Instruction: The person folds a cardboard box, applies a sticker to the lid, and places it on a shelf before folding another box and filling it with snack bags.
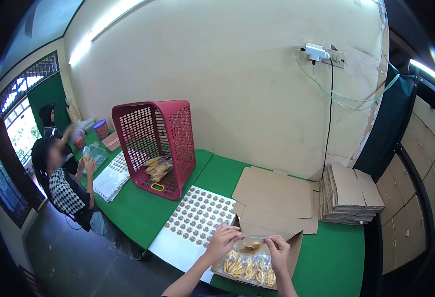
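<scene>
My left hand (223, 241) and my right hand (278, 251) are above an open cardboard box (297, 247). Between them, a clear plastic snack bag (251, 247) is pinched near its two top corners, with brownish-yellow pieces inside. Several small bags of yellow stick-shaped snacks (249, 270) lie in a row in the box just below it. To the left of the box, a white sheet of round stickers (197, 218) lies flat, its right edge close to my left hand. The box's long lid (272, 215) is folded back, away from me.
A red plastic basket (180, 133) lies on its side with several snack bags (157, 168) inside. Flattened cardboard boxes (349, 193) are stacked at the right of the green table (334, 262). Two people (71, 198) work at the left end, near more sticker sheets (109, 180).
</scene>
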Available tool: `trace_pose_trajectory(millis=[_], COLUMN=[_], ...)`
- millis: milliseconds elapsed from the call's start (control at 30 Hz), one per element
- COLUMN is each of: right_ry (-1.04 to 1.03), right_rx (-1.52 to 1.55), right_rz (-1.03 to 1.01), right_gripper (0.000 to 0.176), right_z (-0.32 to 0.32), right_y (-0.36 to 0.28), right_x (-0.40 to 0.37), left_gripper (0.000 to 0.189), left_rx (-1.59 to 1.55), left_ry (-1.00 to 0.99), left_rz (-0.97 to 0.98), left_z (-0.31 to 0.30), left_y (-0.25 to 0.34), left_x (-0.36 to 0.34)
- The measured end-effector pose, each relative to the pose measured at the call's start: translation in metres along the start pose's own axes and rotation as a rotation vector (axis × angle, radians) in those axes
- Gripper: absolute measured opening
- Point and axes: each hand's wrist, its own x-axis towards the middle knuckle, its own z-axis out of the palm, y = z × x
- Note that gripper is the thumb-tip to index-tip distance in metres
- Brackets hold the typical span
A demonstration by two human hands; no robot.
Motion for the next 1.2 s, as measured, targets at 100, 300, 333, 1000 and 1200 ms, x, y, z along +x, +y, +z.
trace_pose_trajectory(millis=[100, 300, 333, 1000, 1200], right_ry=[0.109, 0.183, 0.146, -0.037, 0.150], right_rx=[0.020, -0.017, 0.005, 0.296, 0.138], right_rz=[0.058, 0.152, 0.141, 0.455, 0.173], right_gripper=[0.010, 0.013, 0.013, 0.024, 0.005], right_z=[-0.003, 0.002, 0.010, -0.027, -0.021], right_y=[0.016, 0.030, 0.032, 0.017, 0.014], right_x=[-0.004, -0.028, -0.034, -0.021, -0.024], left_gripper=[0.026, 0.061, 0.061, 0.022, 0.019], left_rx=[-0.180, -0.068, -0.132, -0.671, -0.381], left_ry=[0.070, -0.121, -0.130, -0.259, -0.131], left_rz=[-0.169, -0.026, -0.051, -0.406, -0.239], left_z=[0.016, 0.051, 0.058, 0.068, 0.072], left_y=[-0.001, 0.008, 0.009, 0.020, 0.028], left_x=[-0.007, -0.032, -0.033, -0.010, 0.002])
